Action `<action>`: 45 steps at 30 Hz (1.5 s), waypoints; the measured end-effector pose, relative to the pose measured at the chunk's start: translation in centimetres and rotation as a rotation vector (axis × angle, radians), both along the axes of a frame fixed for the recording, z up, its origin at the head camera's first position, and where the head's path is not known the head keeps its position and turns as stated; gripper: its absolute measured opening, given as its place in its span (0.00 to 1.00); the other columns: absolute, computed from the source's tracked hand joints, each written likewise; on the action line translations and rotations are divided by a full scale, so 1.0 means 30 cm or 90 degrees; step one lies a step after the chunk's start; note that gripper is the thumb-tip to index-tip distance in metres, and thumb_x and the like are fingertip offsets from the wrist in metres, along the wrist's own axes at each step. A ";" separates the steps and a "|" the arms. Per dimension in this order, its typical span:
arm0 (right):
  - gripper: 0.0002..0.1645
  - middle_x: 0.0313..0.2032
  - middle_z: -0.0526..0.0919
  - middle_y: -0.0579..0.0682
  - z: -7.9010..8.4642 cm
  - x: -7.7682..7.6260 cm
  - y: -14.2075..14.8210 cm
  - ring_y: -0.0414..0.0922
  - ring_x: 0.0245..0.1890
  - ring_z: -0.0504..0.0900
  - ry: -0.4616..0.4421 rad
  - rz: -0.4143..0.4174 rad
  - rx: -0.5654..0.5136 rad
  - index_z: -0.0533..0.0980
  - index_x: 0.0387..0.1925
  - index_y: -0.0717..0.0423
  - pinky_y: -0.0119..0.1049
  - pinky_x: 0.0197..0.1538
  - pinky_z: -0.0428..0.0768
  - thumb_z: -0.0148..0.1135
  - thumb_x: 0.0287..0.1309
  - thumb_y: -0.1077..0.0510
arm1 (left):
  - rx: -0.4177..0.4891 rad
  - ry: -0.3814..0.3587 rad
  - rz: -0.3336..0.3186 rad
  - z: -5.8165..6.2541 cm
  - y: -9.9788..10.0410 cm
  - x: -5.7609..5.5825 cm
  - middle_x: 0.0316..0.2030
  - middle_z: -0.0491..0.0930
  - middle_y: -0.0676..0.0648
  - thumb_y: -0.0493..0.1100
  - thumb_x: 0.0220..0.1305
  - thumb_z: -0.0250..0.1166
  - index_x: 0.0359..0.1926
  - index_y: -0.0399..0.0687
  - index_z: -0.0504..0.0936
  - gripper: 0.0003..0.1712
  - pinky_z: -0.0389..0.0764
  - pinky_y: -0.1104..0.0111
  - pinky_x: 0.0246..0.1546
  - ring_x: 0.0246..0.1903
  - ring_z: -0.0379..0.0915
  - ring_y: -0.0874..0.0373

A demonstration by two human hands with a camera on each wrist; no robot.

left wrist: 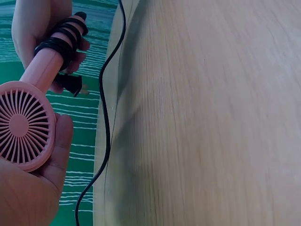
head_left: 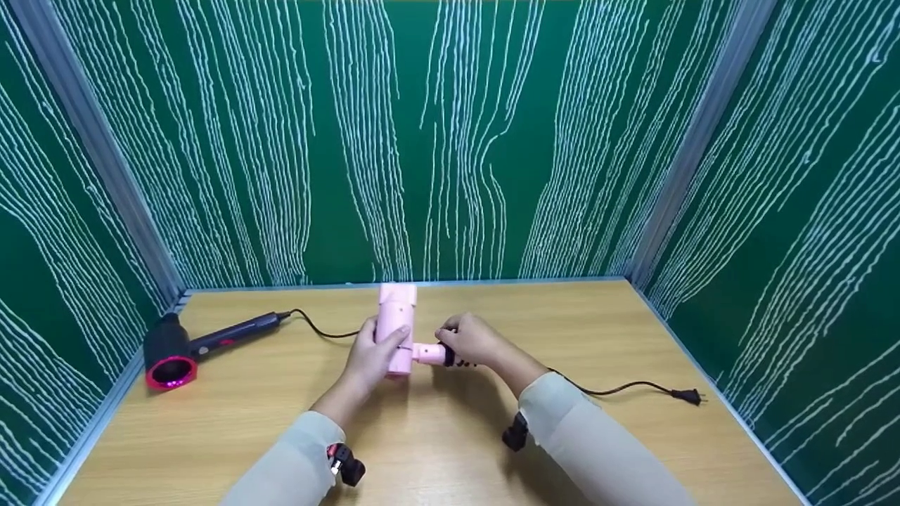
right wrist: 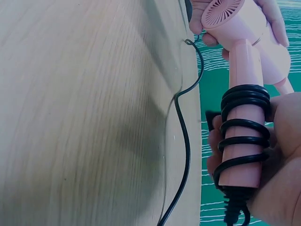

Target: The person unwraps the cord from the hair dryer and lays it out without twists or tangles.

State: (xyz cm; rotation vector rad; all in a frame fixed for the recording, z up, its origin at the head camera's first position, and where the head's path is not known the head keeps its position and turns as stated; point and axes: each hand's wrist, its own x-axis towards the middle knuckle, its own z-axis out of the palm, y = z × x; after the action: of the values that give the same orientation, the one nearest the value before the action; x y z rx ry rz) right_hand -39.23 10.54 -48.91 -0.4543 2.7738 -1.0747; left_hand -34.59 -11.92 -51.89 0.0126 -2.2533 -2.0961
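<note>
A pink hair dryer (head_left: pixel 397 316) is held above the table by both hands. My left hand (head_left: pixel 369 358) grips its barrel, thumb lying across the near side; the slotted round rear grille (left wrist: pixel 19 125) shows in the left wrist view. The fingers of my right hand (head_left: pixel 474 339) curl round the handle. A black cord (right wrist: pixel 244 125) is wound in several loops about that handle. Its black plug (left wrist: pixel 70 84) pokes out beside the right fingers in the left wrist view.
At the table's left lies a dark hair dryer (head_left: pixel 169 344) with a glowing pink-red nozzle ring. Its black cord (head_left: pixel 316 328) passes behind the hands, and a plug (head_left: pixel 685 396) lies at the right. Green panels (head_left: pixel 415 140) with white lines surround the wooden table (head_left: pixel 436 450).
</note>
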 end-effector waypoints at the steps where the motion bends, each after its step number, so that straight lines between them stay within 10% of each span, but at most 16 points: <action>1: 0.19 0.41 0.92 0.53 0.001 -0.003 -0.003 0.42 0.33 0.84 -0.003 -0.001 0.009 0.92 0.49 0.60 0.32 0.35 0.81 0.64 0.81 0.50 | -0.002 -0.003 -0.002 0.000 0.000 0.001 0.65 0.81 0.32 0.54 0.81 0.70 0.82 0.39 0.67 0.41 0.92 0.57 0.54 0.56 0.85 0.44; 8: 0.24 0.35 0.88 0.53 0.011 -0.017 -0.025 0.44 0.31 0.83 -0.045 -0.041 0.044 0.90 0.47 0.58 0.35 0.32 0.81 0.62 0.83 0.42 | -0.007 0.000 -0.002 0.005 -0.002 0.006 0.67 0.81 0.32 0.55 0.81 0.70 0.84 0.40 0.66 0.43 0.93 0.56 0.55 0.57 0.86 0.43; 16: 0.16 0.45 0.95 0.54 0.013 -0.036 -0.046 0.46 0.46 0.90 -0.020 -0.085 -0.077 0.90 0.55 0.58 0.44 0.57 0.89 0.69 0.77 0.52 | -0.011 -0.014 0.019 0.005 -0.013 0.003 0.68 0.80 0.32 0.56 0.82 0.69 0.85 0.42 0.64 0.43 0.92 0.55 0.54 0.58 0.85 0.43; 28: 0.31 0.48 0.93 0.57 0.049 -0.029 -0.040 0.49 0.47 0.91 -0.014 -0.119 -0.165 0.82 0.73 0.56 0.46 0.59 0.91 0.76 0.72 0.55 | -0.019 -0.031 0.017 -0.014 -0.017 -0.006 0.69 0.79 0.32 0.57 0.81 0.69 0.85 0.42 0.63 0.44 0.92 0.53 0.59 0.61 0.84 0.42; 45: 0.13 0.39 0.92 0.59 0.111 0.033 -0.027 0.44 0.31 0.92 -0.121 -0.087 -0.376 0.85 0.53 0.68 0.41 0.43 0.96 0.73 0.70 0.66 | 0.028 -0.053 0.076 -0.018 -0.049 -0.013 0.64 0.80 0.30 0.59 0.83 0.67 0.86 0.41 0.61 0.46 0.96 0.51 0.38 0.48 0.87 0.45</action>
State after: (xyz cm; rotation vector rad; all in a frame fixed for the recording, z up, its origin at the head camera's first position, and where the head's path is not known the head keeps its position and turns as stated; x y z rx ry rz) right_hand -38.23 9.72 -45.57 -0.2011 2.3150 -1.8650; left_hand -34.97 -13.39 -52.42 0.2348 -2.1910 -2.1195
